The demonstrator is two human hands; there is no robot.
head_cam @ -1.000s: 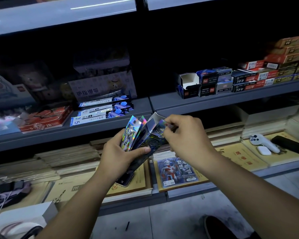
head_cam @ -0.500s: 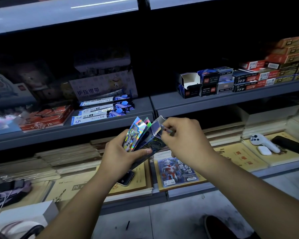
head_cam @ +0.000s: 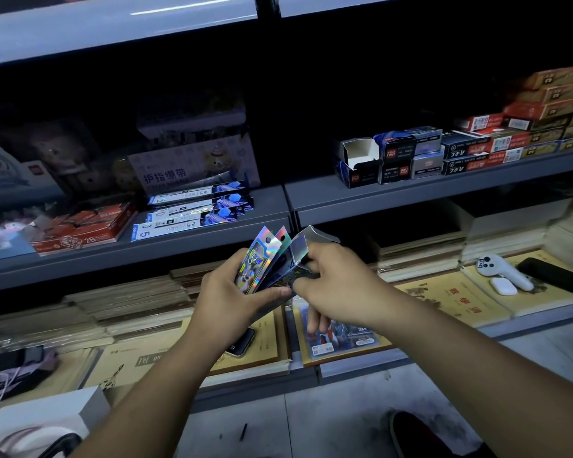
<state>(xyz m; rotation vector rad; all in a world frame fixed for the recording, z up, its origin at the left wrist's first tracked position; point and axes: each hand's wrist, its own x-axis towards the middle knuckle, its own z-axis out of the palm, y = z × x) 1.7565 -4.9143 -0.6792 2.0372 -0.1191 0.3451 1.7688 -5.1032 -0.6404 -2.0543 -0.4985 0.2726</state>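
Observation:
My left hand (head_cam: 227,302) grips a fan of shiny holographic card packs (head_cam: 257,262) in front of the grey middle shelf (head_cam: 212,238), thumb across their lower edge. A small dark open-topped box (head_cam: 300,252) sits at the right of the fan. My right hand (head_cam: 336,282) pinches that box at its side, thumb below and fingers curled round it. A dark phone (head_cam: 242,342) pokes out under my left hand, on the bottom shelf.
Blue pen packs (head_cam: 192,213) and red boxes (head_cam: 80,229) lie on the middle shelf at left, small stationery boxes (head_cam: 407,157) at right. Yellow booklets (head_cam: 454,299), a hero card pack (head_cam: 341,335), a white controller (head_cam: 503,271) and earbud case (head_cam: 503,286) lie on the bottom shelf.
Both hands have stayed in front of the shelf. My right hand slid down from the box's top flap to its side, and some of its fingers now hang below.

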